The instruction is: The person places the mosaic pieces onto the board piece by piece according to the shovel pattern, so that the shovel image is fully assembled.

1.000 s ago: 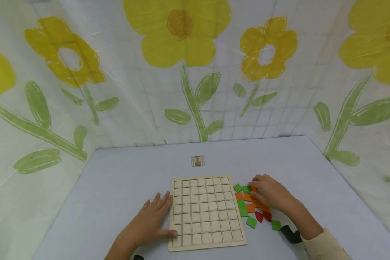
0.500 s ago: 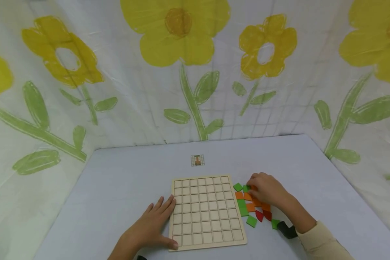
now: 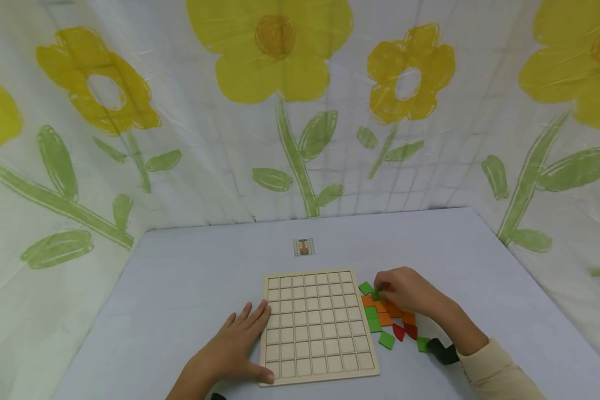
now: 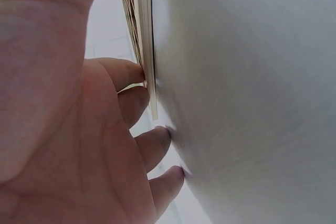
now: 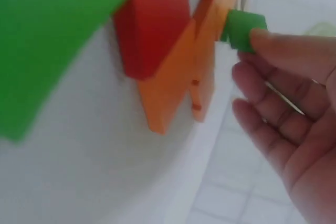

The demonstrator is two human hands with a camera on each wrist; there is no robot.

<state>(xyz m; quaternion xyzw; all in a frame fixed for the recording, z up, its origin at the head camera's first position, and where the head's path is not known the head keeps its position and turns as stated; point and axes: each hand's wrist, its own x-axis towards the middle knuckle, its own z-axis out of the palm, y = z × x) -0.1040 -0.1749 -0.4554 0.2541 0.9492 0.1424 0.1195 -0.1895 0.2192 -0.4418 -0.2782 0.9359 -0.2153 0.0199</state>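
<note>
A pale wooden grid board lies on the table. Fingers spread, my left hand rests at its left edge, thumb by the near left corner. In the left wrist view, two fingertips touch the board and two others meet the tabletop. Right of the board, my right hand pinches a green square tile between thumb and fingers, over the far part of a tile cluster. Orange tiles and red rounded pieces lie below that hand, which partly hides the pile.
More green tiles lie by the board's right edge, nearer me and beside the black wrist device. A small printed grid picture lies beyond the board. A flower-printed curtain stands behind the white table.
My right hand has shifted slightly left, from orange tiles to a green tile, which it now pinches. My left thumb has slid toward the board's near corner.
</note>
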